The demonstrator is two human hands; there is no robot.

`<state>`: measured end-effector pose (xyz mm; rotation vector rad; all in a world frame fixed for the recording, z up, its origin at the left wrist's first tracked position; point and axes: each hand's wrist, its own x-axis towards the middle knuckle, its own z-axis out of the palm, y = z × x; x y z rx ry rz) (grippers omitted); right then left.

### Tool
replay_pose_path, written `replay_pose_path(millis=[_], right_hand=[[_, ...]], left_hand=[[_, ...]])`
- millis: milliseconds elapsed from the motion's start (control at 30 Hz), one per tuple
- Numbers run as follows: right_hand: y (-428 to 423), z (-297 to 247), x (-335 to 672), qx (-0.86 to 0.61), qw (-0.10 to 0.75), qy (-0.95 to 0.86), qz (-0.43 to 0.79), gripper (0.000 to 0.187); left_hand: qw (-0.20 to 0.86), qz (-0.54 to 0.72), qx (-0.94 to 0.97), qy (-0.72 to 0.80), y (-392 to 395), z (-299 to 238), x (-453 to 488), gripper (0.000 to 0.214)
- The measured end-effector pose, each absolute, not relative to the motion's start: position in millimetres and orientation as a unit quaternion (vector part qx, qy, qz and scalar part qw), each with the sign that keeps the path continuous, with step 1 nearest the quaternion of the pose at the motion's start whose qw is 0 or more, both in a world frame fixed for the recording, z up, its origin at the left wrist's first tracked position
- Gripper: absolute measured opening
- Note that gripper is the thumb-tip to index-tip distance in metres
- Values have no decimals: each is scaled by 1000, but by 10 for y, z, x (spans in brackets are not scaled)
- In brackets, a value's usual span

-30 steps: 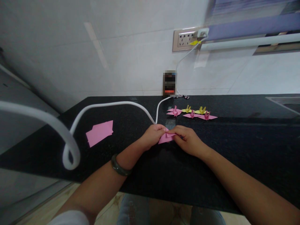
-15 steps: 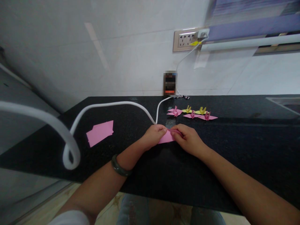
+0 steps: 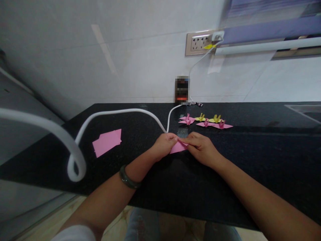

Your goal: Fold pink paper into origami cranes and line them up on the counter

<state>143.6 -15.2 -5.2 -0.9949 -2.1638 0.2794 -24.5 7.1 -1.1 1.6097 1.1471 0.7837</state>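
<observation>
At my far left a thick white tube [image 3: 62, 138], smooth and rounded, twists into a loop and then rises in a long arch above the black counter [image 3: 160, 187], whose polished, finely speckled surface catches a dull sheen. Near that arch lie some pink sheets [image 3: 106, 144], flat, matte and straight-edged, stacked a little askew so that corners poke out. Next, a dark, glossy, rounded bangle [image 3: 127, 180] circles my left forearm [image 3: 107, 197]. My left hand [image 3: 163, 146] is clamped on the folded pink paper [image 3: 178, 148], thumb pressed on top and fingers curled at its edge. That paper sits right in front of me at the counter, between both hands, its lower edge crisp and slanting; my fingers hide much of its fold. Behind it, against the pale, shiny tiled wall [image 3: 140, 67], stands a dark upright block [image 3: 182, 88], blurred into squares. Higher up, a beige, rectangular socket plate [image 3: 197, 43] bears a white plug [image 3: 216, 36]. My right hand [image 3: 202, 149] is closed on the paper's right end, forefinger stretched along the top, thumb just below. Beyond it stand small paper cranes, pink ones [image 3: 222, 125] and yellow ones [image 3: 201, 117], sharp-winged and pointed, bunched closely together.
</observation>
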Motion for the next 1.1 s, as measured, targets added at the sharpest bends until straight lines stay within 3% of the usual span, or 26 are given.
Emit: replay_pose_path(millis=[600, 1100], right_hand=[[-151, -25, 1424, -403, 354, -835, 123, 20], [-167, -39, 1414, -412, 335, -836, 135, 24]], left_hand=[[465, 308, 683, 472, 95, -66, -262, 28], [460, 309, 681, 479, 92, -49, -266, 28]])
